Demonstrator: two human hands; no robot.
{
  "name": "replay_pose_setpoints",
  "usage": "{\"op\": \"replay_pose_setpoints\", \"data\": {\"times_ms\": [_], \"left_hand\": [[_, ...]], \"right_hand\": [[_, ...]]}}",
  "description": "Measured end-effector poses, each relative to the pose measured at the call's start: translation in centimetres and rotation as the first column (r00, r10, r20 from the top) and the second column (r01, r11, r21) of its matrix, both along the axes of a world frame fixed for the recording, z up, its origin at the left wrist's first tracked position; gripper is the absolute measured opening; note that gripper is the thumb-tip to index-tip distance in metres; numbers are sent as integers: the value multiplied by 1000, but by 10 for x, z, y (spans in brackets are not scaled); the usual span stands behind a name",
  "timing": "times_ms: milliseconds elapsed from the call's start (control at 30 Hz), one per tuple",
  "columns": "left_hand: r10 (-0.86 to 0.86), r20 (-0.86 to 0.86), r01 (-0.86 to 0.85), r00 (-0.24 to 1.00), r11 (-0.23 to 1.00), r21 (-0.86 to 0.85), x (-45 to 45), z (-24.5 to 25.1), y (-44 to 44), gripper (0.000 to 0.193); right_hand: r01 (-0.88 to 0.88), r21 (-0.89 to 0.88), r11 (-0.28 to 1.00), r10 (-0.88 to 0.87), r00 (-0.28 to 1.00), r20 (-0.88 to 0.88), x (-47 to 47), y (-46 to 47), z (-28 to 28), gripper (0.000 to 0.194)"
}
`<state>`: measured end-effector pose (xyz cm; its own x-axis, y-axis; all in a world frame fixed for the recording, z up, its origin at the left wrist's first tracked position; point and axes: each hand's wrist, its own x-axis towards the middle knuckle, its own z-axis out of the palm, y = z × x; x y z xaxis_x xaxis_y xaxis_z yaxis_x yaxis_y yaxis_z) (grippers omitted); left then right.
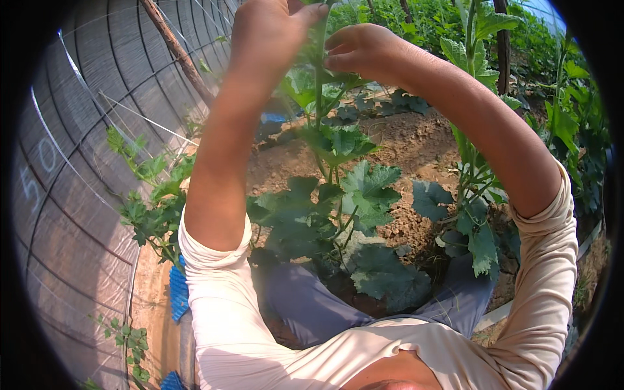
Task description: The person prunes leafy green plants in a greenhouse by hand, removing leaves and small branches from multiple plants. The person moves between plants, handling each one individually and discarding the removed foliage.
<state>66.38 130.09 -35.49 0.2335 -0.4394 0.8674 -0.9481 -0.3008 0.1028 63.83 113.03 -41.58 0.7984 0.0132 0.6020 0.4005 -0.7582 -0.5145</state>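
A tall cucurbit vine (319,92) with broad lobed leaves rises from the soil before me, between my bent knees. My left hand (273,29) is raised at the top edge of the view, blurred, its thumb beside the upper stem. The frame cuts off its fingers, so its grip is hidden. From the other side my right hand (363,51) reaches in, wrist bent, with its curled fingertips close to the same stem. Whether those fingertips touch or pinch the stem cannot be made out. Large lower leaves (370,190) spread below both forearms.
Left stands a sheet wall (83,170) with a dark grid, marked with writing. A slanting wooden pole (178,51) and white strings (146,119) are near it. Another vine (470,185) grows at right, a dark post (502,48) behind. Blue corrugated pieces (178,292) lie at left.
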Motion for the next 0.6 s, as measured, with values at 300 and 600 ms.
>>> {"op": "replay_pose_setpoints", "data": {"times_ms": [300, 600], "left_hand": [[-385, -233, 290, 893, 889, -356, 35, -30, 20, 20], [-465, -598, 471, 652, 867, -161, 54, -50, 31, 35]], "right_hand": [[-155, 373, 915, 194, 979, -69, 0, -7, -12, 40], [-345, 412, 843, 344, 936, 79, 9, 0, -9, 33]]}}
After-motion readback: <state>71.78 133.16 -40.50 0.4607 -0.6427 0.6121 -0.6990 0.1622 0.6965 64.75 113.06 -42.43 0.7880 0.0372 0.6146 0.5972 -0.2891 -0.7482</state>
